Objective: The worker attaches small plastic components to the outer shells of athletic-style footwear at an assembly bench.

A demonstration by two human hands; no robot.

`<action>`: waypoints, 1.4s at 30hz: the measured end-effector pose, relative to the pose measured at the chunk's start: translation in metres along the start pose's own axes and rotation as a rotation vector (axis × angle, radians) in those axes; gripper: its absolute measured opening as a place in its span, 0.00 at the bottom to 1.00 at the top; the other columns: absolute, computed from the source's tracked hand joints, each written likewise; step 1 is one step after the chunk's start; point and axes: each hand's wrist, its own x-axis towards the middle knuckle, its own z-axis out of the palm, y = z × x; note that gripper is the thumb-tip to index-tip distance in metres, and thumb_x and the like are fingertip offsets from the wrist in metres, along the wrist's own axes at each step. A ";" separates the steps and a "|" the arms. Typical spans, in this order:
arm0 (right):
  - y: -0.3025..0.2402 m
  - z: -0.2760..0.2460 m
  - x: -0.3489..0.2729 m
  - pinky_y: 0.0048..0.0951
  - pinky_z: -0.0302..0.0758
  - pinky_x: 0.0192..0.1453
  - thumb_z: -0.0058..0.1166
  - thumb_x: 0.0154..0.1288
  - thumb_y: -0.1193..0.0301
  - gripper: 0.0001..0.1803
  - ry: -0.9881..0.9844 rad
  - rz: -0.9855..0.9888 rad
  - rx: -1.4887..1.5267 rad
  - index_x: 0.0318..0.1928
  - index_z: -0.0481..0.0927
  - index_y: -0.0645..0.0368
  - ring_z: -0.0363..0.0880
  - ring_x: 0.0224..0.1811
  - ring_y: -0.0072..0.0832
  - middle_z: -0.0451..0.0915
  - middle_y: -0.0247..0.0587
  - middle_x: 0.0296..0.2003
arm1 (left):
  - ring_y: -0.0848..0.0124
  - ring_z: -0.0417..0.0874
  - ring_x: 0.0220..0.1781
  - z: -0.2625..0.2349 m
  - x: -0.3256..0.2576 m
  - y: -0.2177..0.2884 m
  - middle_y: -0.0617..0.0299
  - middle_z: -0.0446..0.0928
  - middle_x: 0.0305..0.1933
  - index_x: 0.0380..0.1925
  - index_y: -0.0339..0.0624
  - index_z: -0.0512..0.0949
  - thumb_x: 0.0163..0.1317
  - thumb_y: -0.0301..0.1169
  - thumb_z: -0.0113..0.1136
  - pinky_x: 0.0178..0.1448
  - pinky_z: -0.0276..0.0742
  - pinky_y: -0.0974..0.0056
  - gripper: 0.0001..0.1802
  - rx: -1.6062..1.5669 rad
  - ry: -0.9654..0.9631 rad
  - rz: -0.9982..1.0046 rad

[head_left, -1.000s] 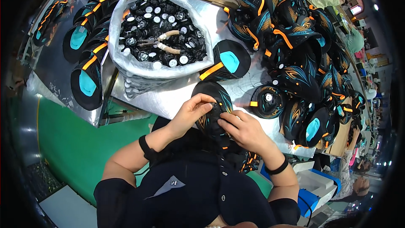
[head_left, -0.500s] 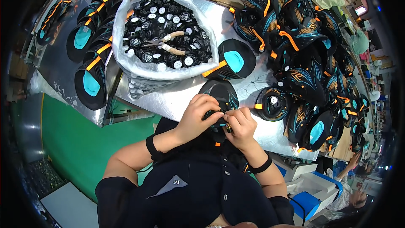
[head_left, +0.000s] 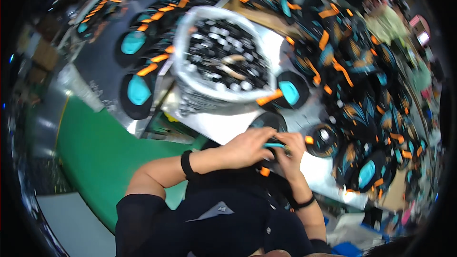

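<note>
A black shoe upper (head_left: 269, 120) with an orange tab (head_left: 264, 172) lies at the near edge of the metal table, in front of my body. My left hand (head_left: 247, 147) reaches across it, its fingers closed on the upper. Close against it, my right hand (head_left: 293, 152) has its fingers bent and pressed on the same upper. A teal strip shows between the two hands. Motion blur and the fingers hide the small part under my fingertips.
Beyond my hands stands a clear plastic bag (head_left: 190, 88) of small black-and-white dial pieces, with pliers (head_left: 233, 70) on top. Another upper with a teal lining (head_left: 289, 94) lies beside it. Uppers are heaped at right; rows of them fill the left table. A green floor (head_left: 104, 162) lies at left.
The whole view has swung, so the table and bag appear farther right and lower. My hands stay at the upper, now closer together, and a teal strip shows between them.
</note>
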 end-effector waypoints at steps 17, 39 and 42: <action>0.037 0.015 0.134 0.31 0.74 0.35 0.63 0.57 0.67 0.18 -0.072 0.408 -0.205 0.46 0.79 0.62 0.80 0.29 0.33 0.82 0.44 0.30 | 0.52 0.80 0.41 -0.397 -0.178 -0.184 0.51 0.78 0.34 0.37 0.41 0.81 0.50 0.23 0.61 0.45 0.74 0.53 0.12 0.851 0.498 -0.771; -0.004 -0.011 -0.039 0.19 0.66 0.29 0.51 0.66 0.75 0.15 0.450 1.161 1.204 0.52 0.70 0.61 0.69 0.31 0.19 0.73 0.34 0.32 | 0.54 0.76 0.55 -0.064 -0.020 0.003 0.47 0.68 0.59 0.61 0.42 0.67 0.48 0.27 0.66 0.55 0.74 0.55 0.36 0.348 0.040 0.272; 0.002 -0.025 -0.059 0.20 0.67 0.30 0.51 0.66 0.76 0.19 0.158 1.153 0.921 0.56 0.68 0.63 0.70 0.30 0.19 0.74 0.35 0.32 | 0.52 0.77 0.47 -0.022 0.008 0.013 0.47 0.68 0.52 0.57 0.41 0.68 0.52 0.30 0.67 0.49 0.75 0.55 0.31 0.156 0.136 0.001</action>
